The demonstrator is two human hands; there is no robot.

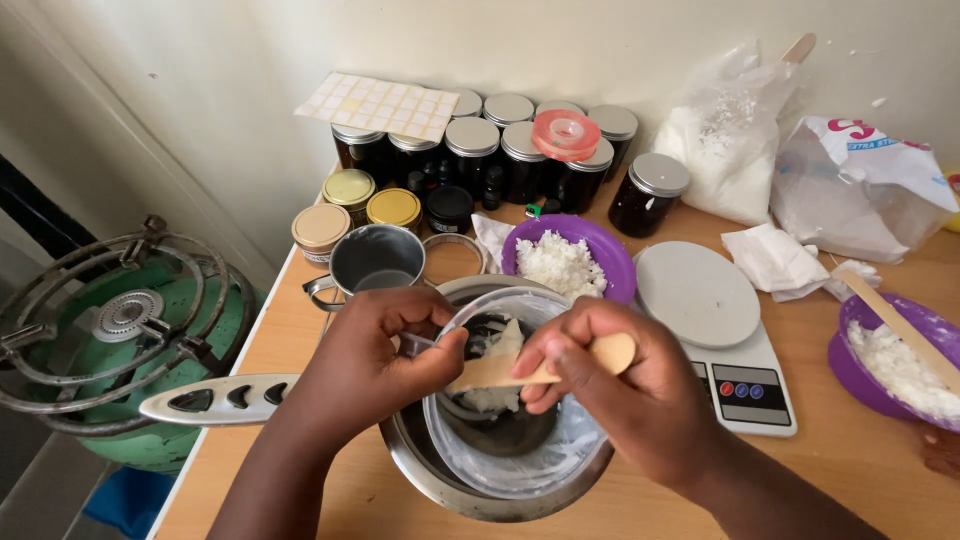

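My left hand grips the rim of a clear plastic container, tilted over a steel bowl on the wooden table. My right hand holds a flat wooden stick and presses its end against a pale waxy lump inside the container. A dark inner vessel shows through the plastic; its contents are hard to make out.
A knife lies left of the bowl. A metal mug, a purple bowl of white flakes, a kitchen scale, many dark jars, two plastic bags and another purple bowl crowd the table. A gas burner stands left.
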